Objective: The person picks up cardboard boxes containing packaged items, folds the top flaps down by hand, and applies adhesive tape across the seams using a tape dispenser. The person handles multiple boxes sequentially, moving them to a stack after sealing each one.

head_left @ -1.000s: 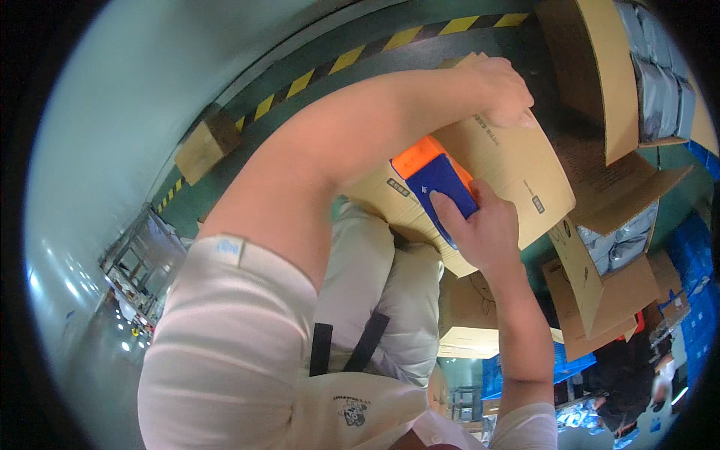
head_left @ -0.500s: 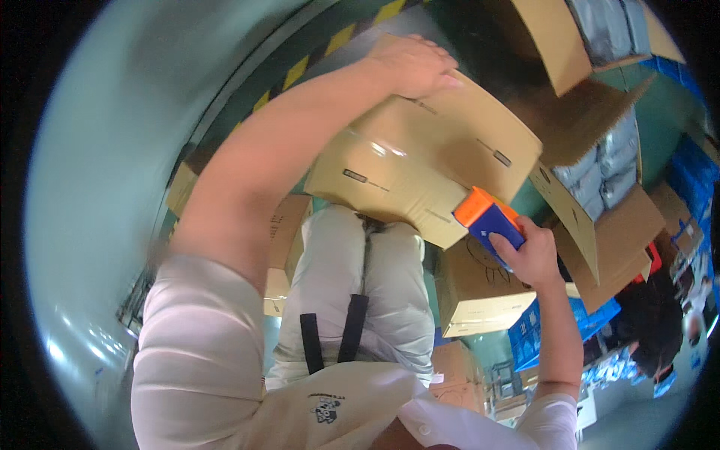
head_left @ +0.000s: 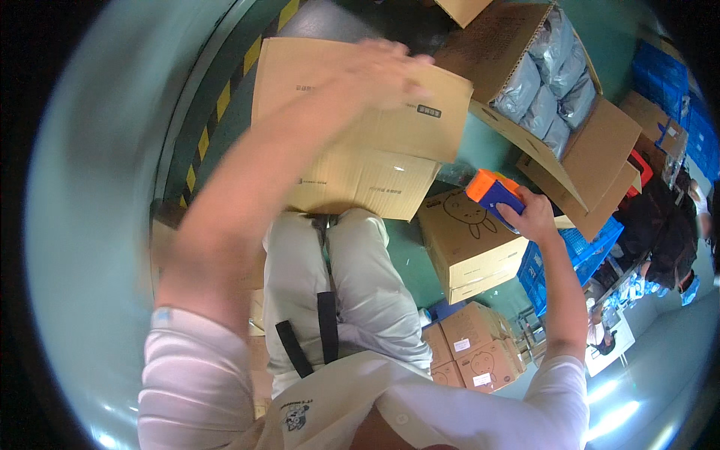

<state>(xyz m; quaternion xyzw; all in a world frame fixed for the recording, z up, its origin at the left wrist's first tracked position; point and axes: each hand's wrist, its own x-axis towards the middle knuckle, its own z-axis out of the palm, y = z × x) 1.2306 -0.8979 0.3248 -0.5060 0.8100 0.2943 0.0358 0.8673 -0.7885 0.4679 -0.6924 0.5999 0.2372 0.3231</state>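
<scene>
My right hand (head_left: 537,219) is closed round an orange and blue tape dispenser (head_left: 496,192), held in the air to the right of a brown carton (head_left: 401,180). The carton is in front of my knees, its printed cardboard panels facing up. Over its far part is my left hand (head_left: 390,73), blurred by motion, fingers loosely stretched out. I cannot tell whether it touches the cardboard. My left forearm crosses over the carton and hides part of its left side.
At the far right an open carton (head_left: 517,135) holds several grey plastic bags (head_left: 544,75). Below it stands a closed carton (head_left: 469,232) with a rabbit drawing. Blue crates (head_left: 574,247) and stacked cartons (head_left: 480,352) are on the right. Yellow-black floor tape (head_left: 202,142) runs at left.
The view has shifted, and the carton now appears farther left and flatter. My left hand has moved off the carton's far edge to above its panels. The right hand still holds the tape dispenser.
</scene>
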